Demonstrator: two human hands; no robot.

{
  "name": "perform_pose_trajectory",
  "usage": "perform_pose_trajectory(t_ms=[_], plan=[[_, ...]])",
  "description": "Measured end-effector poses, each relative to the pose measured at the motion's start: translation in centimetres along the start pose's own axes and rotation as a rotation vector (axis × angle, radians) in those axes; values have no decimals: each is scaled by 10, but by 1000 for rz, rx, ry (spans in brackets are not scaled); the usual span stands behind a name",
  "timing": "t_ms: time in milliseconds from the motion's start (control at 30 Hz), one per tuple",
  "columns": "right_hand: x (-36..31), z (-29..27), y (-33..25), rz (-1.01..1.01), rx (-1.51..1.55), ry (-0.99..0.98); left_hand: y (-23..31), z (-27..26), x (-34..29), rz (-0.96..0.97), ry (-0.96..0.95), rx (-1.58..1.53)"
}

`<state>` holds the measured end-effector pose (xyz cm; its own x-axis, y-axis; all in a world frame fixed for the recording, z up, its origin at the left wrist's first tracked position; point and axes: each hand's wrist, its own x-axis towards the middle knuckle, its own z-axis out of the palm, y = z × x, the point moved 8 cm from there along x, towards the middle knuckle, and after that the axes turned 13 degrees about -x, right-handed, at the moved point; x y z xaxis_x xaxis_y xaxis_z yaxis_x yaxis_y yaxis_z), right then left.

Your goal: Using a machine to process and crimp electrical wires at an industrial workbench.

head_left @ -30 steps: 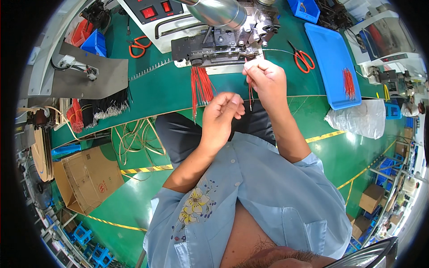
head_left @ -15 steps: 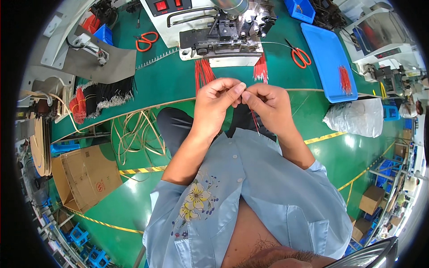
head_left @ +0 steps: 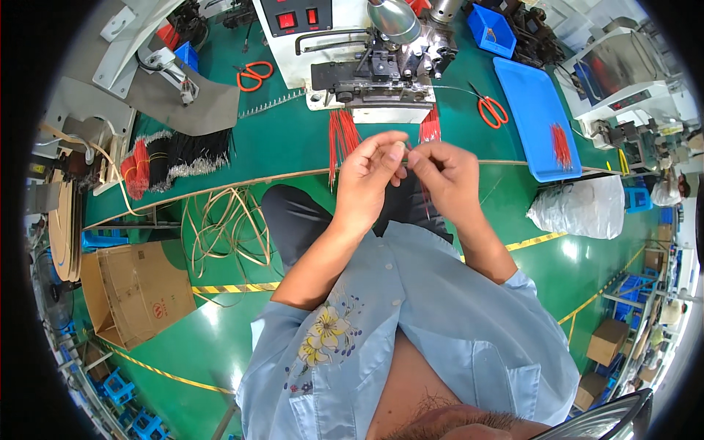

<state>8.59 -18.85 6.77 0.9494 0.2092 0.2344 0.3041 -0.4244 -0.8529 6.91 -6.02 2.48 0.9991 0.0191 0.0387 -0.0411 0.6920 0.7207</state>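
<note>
Right hand point(head_left: 451, 177) drawn back from bench machine point(head_left: 331, 78) to meet left hand point(head_left: 365, 180) at its nine o'clock. Right fingertips pinched on red wire point(head_left: 426, 199), long axis trailing toward six o'clock, right hand nearer. Left fingers curled; can't tell if gripping.

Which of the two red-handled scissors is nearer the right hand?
The scissors beside the blue tray, right of the centre machine; the other pair lies left of it, farther from the right hand.
</note>
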Motion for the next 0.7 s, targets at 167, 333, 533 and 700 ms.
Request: perform_pose_trajectory(t_ms=[167, 333, 533, 700], plan=[[49, -14, 22, 35, -132, 146, 3, -7, 2, -6, 69, 81], [73, -13, 31, 66, -80, 219, -2, -11, 1, -66, 34, 123], [78, -11, 33, 43, -61, 216, -7, -13, 2, -104, 50, 108], [78, -11, 32, 39, -84, 195, -9, -13, 3, -120, 37, 101]])
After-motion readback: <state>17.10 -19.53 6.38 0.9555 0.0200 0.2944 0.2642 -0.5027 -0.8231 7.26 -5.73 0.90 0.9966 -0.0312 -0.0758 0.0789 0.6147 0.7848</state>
